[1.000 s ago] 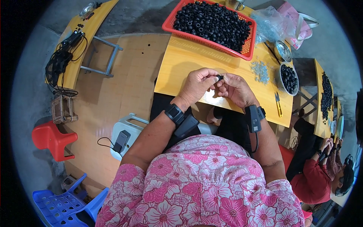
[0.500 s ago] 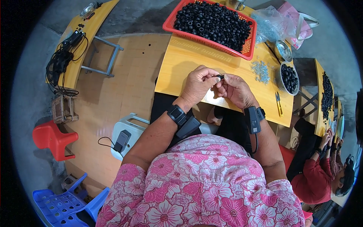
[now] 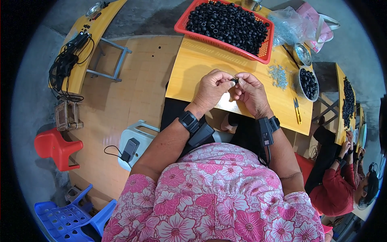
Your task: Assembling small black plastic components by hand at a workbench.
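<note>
My left hand is closed, pinching a small black ring-shaped part between thumb and fingers above the table's near edge. My right hand meets it there, thumb and forefinger pressed together at the part's right side; whether they hold a further tiny piece is hidden. Beyond the hands stands a red plastic basket heaped with black ring-shaped parts. To the right lie a scatter of small clear pieces, a bowl of black parts and yellow-handled snips.
A metal bowl, a dark thin tool and a clear plastic bag occupy the table's far right. At the right, a co-worker in a red top sits at another table. Stools stand on the left, one pale, one red.
My right hand has shifted slightly, its thumb and forefinger raised and drawn closer together at the black part. The left hand stays nearly still.
</note>
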Demonstrator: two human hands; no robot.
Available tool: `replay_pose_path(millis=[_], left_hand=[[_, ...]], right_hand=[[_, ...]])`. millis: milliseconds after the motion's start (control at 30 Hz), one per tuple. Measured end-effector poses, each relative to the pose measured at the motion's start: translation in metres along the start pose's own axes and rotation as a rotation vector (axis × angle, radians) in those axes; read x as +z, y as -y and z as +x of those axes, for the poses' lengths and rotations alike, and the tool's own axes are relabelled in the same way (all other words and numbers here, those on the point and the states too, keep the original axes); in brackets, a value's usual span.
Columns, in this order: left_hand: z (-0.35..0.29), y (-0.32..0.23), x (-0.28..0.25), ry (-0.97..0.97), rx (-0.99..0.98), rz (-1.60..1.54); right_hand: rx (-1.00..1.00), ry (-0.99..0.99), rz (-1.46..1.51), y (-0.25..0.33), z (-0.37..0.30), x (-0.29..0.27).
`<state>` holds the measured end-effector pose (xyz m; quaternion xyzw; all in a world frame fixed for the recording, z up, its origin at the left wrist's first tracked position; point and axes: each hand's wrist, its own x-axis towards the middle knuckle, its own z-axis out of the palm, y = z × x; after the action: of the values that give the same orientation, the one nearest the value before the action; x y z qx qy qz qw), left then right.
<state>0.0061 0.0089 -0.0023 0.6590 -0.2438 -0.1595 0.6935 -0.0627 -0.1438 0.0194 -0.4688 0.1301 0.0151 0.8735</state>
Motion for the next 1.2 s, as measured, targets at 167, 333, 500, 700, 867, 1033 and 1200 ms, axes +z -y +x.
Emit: replay_pose_path(millis=[167,333,500,700,867,1033,1200], left_hand=[[0.000,0.003,0.000,-0.006,-0.004,-0.010],[0.000,0.003,0.000,-0.015,-0.006,-0.045],[0.000,0.006,0.001,-0.038,0.017,-0.042],[0.000,0.005,0.001,-0.046,0.017,-0.032],[-0.001,0.000,0.003,-0.052,0.002,-0.078],[-0.002,-0.004,0.002,-0.039,-0.023,-0.142],[-0.001,0.000,0.001,-0.033,-0.012,-0.132]], right_hand=[[0.001,-0.031,-0.047,-0.004,0.002,-0.004],[-0.007,-0.061,-0.030,-0.006,0.000,0.000],[-0.036,-0.132,0.014,-0.013,0.001,0.002],[-0.068,-0.185,0.041,-0.018,0.001,0.009],[-0.040,-0.121,0.164,-0.026,0.002,0.008],[0.037,-0.113,0.261,-0.025,0.002,0.008],[0.114,-0.001,0.222,-0.013,-0.001,0.008]])
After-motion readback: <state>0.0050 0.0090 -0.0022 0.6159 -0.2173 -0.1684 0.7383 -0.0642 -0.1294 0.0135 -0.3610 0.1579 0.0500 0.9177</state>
